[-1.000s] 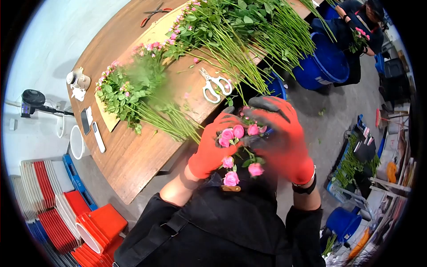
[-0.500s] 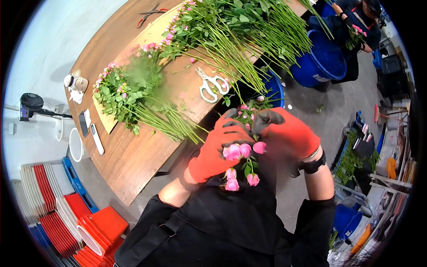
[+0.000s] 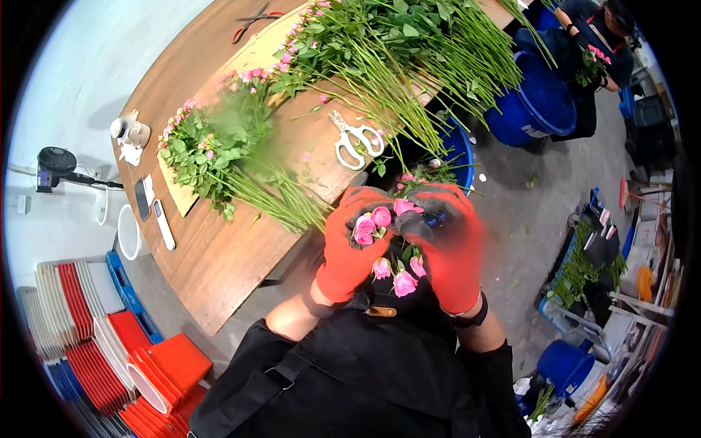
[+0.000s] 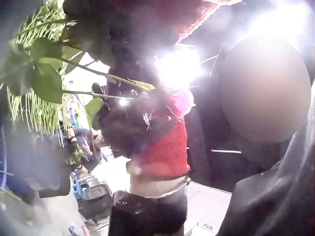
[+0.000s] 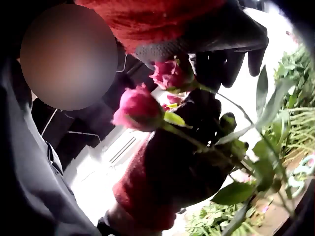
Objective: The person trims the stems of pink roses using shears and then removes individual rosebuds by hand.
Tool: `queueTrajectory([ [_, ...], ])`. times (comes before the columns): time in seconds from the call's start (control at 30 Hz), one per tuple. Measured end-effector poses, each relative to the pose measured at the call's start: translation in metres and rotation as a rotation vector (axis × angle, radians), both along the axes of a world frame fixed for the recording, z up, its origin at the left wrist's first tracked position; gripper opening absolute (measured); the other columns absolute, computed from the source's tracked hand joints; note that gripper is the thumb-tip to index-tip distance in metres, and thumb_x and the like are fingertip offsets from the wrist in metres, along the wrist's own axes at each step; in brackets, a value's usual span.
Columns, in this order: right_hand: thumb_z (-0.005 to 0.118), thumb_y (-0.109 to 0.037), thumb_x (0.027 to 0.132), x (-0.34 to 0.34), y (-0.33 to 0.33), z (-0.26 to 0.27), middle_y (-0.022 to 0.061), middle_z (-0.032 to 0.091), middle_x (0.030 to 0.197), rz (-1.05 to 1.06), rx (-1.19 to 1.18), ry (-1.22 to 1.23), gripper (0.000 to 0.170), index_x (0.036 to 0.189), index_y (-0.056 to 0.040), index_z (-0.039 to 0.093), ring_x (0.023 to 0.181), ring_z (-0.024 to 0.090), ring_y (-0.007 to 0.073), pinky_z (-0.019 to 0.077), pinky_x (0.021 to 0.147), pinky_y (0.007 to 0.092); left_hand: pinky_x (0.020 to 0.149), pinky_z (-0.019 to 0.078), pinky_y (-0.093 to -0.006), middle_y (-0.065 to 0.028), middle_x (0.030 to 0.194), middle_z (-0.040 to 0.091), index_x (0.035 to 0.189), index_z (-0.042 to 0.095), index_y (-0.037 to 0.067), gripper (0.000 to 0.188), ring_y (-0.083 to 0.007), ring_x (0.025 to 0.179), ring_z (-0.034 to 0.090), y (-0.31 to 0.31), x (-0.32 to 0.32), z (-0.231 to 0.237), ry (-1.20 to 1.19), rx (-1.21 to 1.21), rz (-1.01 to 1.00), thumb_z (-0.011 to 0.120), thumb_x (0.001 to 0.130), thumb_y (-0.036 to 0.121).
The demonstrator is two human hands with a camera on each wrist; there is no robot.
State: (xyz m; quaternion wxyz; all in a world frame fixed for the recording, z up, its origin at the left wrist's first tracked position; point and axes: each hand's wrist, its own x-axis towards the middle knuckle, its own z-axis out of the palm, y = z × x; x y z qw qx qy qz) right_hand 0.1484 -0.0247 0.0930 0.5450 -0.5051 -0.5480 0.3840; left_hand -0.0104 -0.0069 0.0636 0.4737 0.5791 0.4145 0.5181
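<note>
My left hand (image 3: 345,252), in a red glove with dark-coated fingers, grips a small bunch of pink roses (image 3: 404,283). Several blooms stick out around its fingers, and leafy stems (image 4: 47,73) cross the left wrist view. Close against it is my right hand (image 3: 454,255), gloved alike, its curled dark fingertips pinching at the pink bloom (image 3: 406,206) at the top of the bunch. In the right wrist view two roses (image 5: 140,110) stand between the gloves; the dark fingers hide part of the stems.
On the wooden table (image 3: 212,270) lie rose bunches (image 3: 212,150), white-handled scissors (image 3: 358,142) and red-handled shears (image 3: 252,22). Blue buckets (image 3: 537,102) stand beyond the table edge, near another person (image 3: 595,44) holding flowers. Red buckets (image 3: 171,372) are stacked at the lower left.
My right hand lifts away to the right with curled fingers, then comes back in against the bunch. The blooms in my left hand shift and turn slightly.
</note>
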Motion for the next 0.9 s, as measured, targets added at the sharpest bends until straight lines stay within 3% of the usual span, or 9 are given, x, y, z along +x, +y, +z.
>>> queueTrajectory([
  [0.1,0.072,0.004,0.072,0.004,0.001,-0.006,0.0089,0.065,0.108,0.067,-0.072,0.143,0.032,0.104,-0.001,0.066,0.101,0.06,0.02,0.0469,0.09,0.0304,0.094,0.0439,-0.0384,-0.0127,0.098,0.065,0.099,0.066,-0.002,0.033,-0.0273,0.098,0.058,0.003,-0.005,-0.007,-0.08,0.003,-0.086,0.069,0.067,0.002],
  [0.2,0.065,0.005,0.075,0.011,0.008,-0.009,0.0087,0.064,0.116,0.06,-0.171,0.247,0.037,0.112,-0.0003,0.066,0.106,0.059,0.0182,0.0465,0.092,0.0294,0.098,0.0417,-0.0377,-0.0119,0.101,0.065,0.099,0.065,-0.004,0.03,-0.0245,0.1,0.057,-0.001,-0.002,0.003,-0.208,-0.22,-0.086,0.068,0.07,0.003],
  [0.33,0.061,0.004,0.077,0.02,0.016,-0.003,0.0095,0.061,0.127,0.117,-0.157,0.188,0.045,0.122,-0.0005,0.064,0.114,0.058,0.0186,0.0466,0.093,0.0285,0.098,0.0403,-0.0365,-0.0111,0.106,0.063,0.1,0.063,-0.005,0.028,-0.0223,0.102,0.056,0.009,-0.009,-0.008,-0.122,-0.067,-0.239,0.068,0.074,0.004],
  [0.47,0.063,0.002,0.077,0.037,0.02,0.001,0.0115,0.06,0.129,0.477,-0.217,0.202,0.042,0.118,0.001,0.065,0.117,0.057,0.0205,0.0485,0.091,0.0304,0.097,0.0409,-0.0341,-0.0096,0.108,0.062,0.107,0.06,-0.006,0.03,-0.019,0.104,0.054,0.005,-0.005,-0.002,-0.269,-0.242,-0.335,0.066,0.081,0.007],
  [0.57,0.062,-0.006,0.074,0.025,0.015,0.004,0.0146,0.065,0.117,0.348,-0.27,0.291,0.032,0.104,0.0035,0.066,0.113,0.059,0.0263,0.0448,0.099,0.0376,0.094,0.0416,-0.0304,-0.0058,0.106,0.061,0.114,0.057,-0.006,0.034,-0.0142,0.103,0.052,0.002,-0.003,0.011,-0.32,-0.375,-0.34,0.064,0.084,0.009],
  [0.63,0.063,-0.007,0.075,0.018,0.013,-0.002,0.014,0.066,0.114,0.283,-0.254,0.388,0.027,0.1,0.0036,0.066,0.109,0.06,0.0248,0.0445,0.098,0.0368,0.092,0.0419,-0.0295,-0.0048,0.105,0.06,0.113,0.057,-0.005,0.033,-0.0131,0.101,0.053,0.001,-0.004,0.01,-0.392,-0.433,-0.337,0.063,0.083,0.007],
  [0.7,0.066,-0.002,0.079,0.015,0.011,-0.021,0.0096,0.065,0.113,0.245,-0.174,0.545,0.022,0.1,0.0026,0.066,0.099,0.061,0.0155,0.0484,0.087,0.0282,0.09,0.0429,-0.0282,-0.0038,0.105,0.06,0.113,0.058,-0.004,0.031,-0.0119,0.097,0.054,-0.003,-0.002,0.013,-0.386,-0.468,-0.262,0.06,0.083,0.005],
  [0.83,0.064,-0.006,0.082,0.002,0.002,-0.02,0.0076,0.065,0.108,0.114,-0.156,0.506,0.022,0.102,0.0025,0.063,0.096,0.061,0.0149,0.0466,0.087,0.0286,0.091,0.044,-0.0294,-0.005,0.105,0.06,0.111,0.059,-0.002,0.026,-0.014,0.099,0.056,-0.005,0.004,0.003,-0.487,-0.419,-0.24,0.058,0.085,0.004],
  [0.9,0.059,-0.005,0.08,0.004,0.003,-0.026,0.0108,0.065,0.108,0.095,-0.14,0.469,0.026,0.105,0.002,0.061,0.104,0.061,0.0203,0.0466,0.093,0.0327,0.092,0.0448,-0.0314,-0.0067,0.109,0.06,0.111,0.058,-0.001,0.025,-0.016,0.104,0.056,-0.003,0.003,-0.016,-0.556,-0.366,-0.282,0.059,0.087,0.005],
])
